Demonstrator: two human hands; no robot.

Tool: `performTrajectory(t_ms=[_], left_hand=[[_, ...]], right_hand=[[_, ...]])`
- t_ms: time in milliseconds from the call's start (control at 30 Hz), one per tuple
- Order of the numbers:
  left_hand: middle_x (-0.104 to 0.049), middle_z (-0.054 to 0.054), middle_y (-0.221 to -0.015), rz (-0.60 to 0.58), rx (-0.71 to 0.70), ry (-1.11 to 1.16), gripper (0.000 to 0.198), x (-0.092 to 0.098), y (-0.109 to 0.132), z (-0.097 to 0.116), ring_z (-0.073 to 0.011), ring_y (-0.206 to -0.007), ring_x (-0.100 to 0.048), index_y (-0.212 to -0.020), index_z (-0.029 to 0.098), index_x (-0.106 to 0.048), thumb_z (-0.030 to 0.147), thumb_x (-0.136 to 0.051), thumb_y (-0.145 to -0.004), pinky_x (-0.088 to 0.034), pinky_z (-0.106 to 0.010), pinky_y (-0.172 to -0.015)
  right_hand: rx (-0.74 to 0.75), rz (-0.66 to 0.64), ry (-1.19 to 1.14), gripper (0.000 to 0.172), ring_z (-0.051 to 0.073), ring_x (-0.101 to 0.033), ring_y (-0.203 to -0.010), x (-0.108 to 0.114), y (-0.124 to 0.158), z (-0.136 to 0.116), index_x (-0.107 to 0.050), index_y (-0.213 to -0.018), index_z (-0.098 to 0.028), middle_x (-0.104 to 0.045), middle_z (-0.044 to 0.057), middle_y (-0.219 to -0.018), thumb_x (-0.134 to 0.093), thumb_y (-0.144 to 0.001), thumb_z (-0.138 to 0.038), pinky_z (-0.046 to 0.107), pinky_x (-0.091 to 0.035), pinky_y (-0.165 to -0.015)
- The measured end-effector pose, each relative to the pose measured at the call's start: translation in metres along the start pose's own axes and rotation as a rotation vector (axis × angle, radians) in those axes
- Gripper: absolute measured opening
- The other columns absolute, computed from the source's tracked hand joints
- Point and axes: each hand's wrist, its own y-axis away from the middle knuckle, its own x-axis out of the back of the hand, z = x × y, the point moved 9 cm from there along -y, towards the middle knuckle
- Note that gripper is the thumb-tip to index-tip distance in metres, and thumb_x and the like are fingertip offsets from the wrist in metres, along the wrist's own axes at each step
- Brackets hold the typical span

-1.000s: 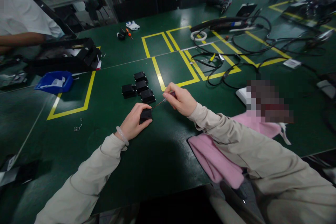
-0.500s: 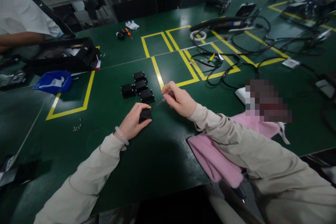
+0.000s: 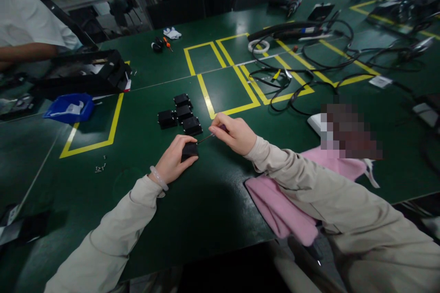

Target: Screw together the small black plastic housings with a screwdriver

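On the green worktop (image 3: 215, 210), a black box (image 3: 189, 150) is clasped by the left hand (image 3: 173, 159). A metal-shafted screwdriver (image 3: 205, 138), pinched by the right hand (image 3: 238, 135), should be kept straight.

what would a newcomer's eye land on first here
Likely the pink cloth at the near edge of the green table, then the yellow tape outlines marked across it. In the middle, the left hand holds a small black block, and the right hand angles a screwdriver to it.
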Motion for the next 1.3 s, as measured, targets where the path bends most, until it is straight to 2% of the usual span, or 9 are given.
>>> performTrajectory(t_ms=[133,300,533,867,1033,1167,1300], left_hand=[[-0.053,-0.008,-0.114,-0.002,0.006,-0.004,0.033,0.0,0.0,-0.001,-0.0247,-0.109,-0.054,-0.117,0.02,-0.047,0.024,-0.06,-0.087,-0.046,-0.042,-0.095],[-0.053,-0.009,-0.114,-0.004,0.001,-0.007,0.033,0.0,0.0,-0.001,-0.0245,-0.109,-0.054,-0.117,0.019,-0.047,0.024,-0.06,-0.087,-0.046,-0.041,-0.095],[-0.053,-0.009,-0.113,0.008,0.023,0.004,0.033,-0.001,0.002,-0.003,-0.025,-0.11,-0.054,-0.117,0.02,-0.047,0.024,-0.059,-0.087,-0.046,-0.042,-0.095],[-0.052,-0.009,-0.116,-0.009,0.013,0.104,0.035,-0.008,0.001,-0.003,-0.0224,-0.112,-0.053,-0.122,0.018,-0.045,0.024,-0.057,-0.089,-0.045,-0.037,-0.098],[-0.055,-0.009,-0.12,-0.033,0.012,0.116,0.038,-0.005,0.002,-0.003,-0.0237,-0.114,-0.054,-0.126,0.02,-0.047,0.027,-0.057,-0.09,-0.045,-0.038,-0.098],[-0.057,-0.009,-0.122,-0.055,0.009,0.093,0.039,-0.002,0.002,-0.007,-0.0246,-0.115,-0.054,-0.126,0.021,-0.049,0.028,-0.059,-0.089,-0.044,-0.04,-0.1],[-0.059,-0.009,-0.12,-0.078,-0.014,0.025,0.036,-0.001,0.002,-0.009,-0.0252,-0.115,-0.054,-0.123,0.019,-0.051,0.031,-0.058,-0.089,-0.044,-0.043,-0.1]], right_hand=[[0.024,0.018,-0.062,0.006,0.011,-0.046,-0.06,0.001,0.0,-0.001,-0.043,-0.091,-0.021,-0.05,-0.003,-0.072,-0.041,-0.092,-0.026,0.024,-0.035,-0.063],[-0.007,0.01,-0.015,0.019,0.011,-0.046,-0.059,0.0,0.0,0.002,-0.044,-0.084,-0.021,-0.05,-0.002,-0.07,-0.043,-0.093,-0.038,0.024,-0.033,-0.061],[0.019,0.034,-0.087,0.006,0.011,-0.049,-0.061,0.0,0.001,-0.002,-0.041,-0.091,-0.021,-0.052,-0.002,-0.075,-0.04,-0.093,-0.027,0.024,-0.036,-0.063],[0.004,0.052,0.035,0.02,0.011,-0.045,-0.059,0.007,-0.001,-0.005,-0.044,-0.083,-0.021,-0.051,-0.002,-0.07,-0.041,-0.094,-0.037,0.023,-0.033,-0.06],[-0.053,-0.038,0.145,0.02,0.013,-0.049,-0.06,0.001,-0.012,-0.013,-0.048,-0.086,-0.02,-0.054,-0.001,-0.07,-0.041,-0.095,-0.037,0.024,-0.031,-0.06],[-0.095,-0.134,0.33,0.022,0.015,-0.05,-0.06,-0.008,-0.03,-0.024,-0.054,-0.093,-0.02,-0.058,0.001,-0.07,-0.043,-0.096,-0.038,0.025,-0.026,-0.058],[-0.105,-0.198,0.491,0.028,0.018,-0.056,-0.067,-0.018,-0.046,-0.036,-0.058,-0.1,-0.02,-0.063,0.004,-0.076,-0.041,-0.097,-0.042,0.026,-0.024,-0.057]])
